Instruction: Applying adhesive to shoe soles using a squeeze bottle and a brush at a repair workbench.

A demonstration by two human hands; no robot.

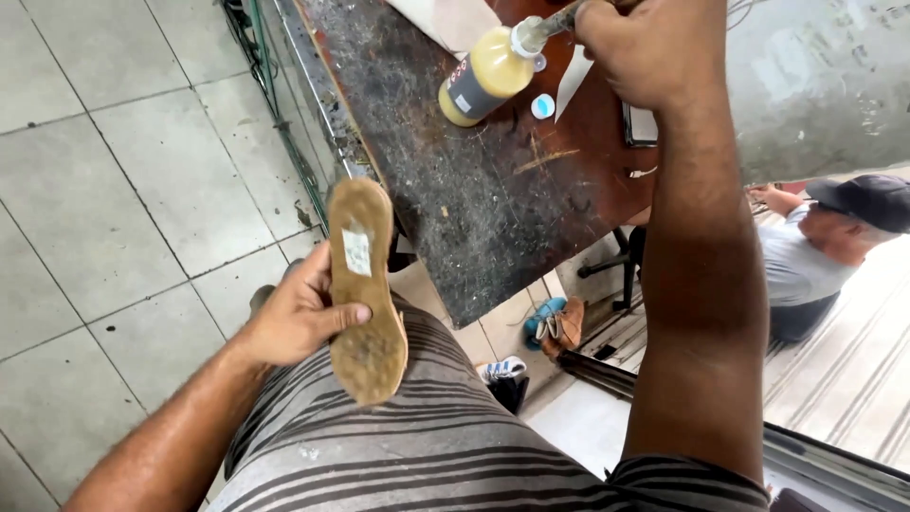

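Tiled floor (123, 190) below, scarred dark desk (474, 199) ahead, with a small blue cap (542, 106) lying loose on it. Left hand (299, 318) clenched on a tan shoe sole (365, 294), held bottom-up over the lap; right hand (645, 47) closed on the nozzle of a yellow glue bottle (488, 76) tipped on the desk. No wet glue visible on the sole, so gluing seemingly not begun.

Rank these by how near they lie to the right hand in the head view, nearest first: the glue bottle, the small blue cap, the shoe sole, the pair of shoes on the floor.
1. Glue bottle: just left of the right hand, on the workbench.
2. Small blue cap: below the bottle's neck, nearly as close.
3. Shoe sole: lower left, held in the left hand.
4. Pair of shoes: on the floor under the bench.
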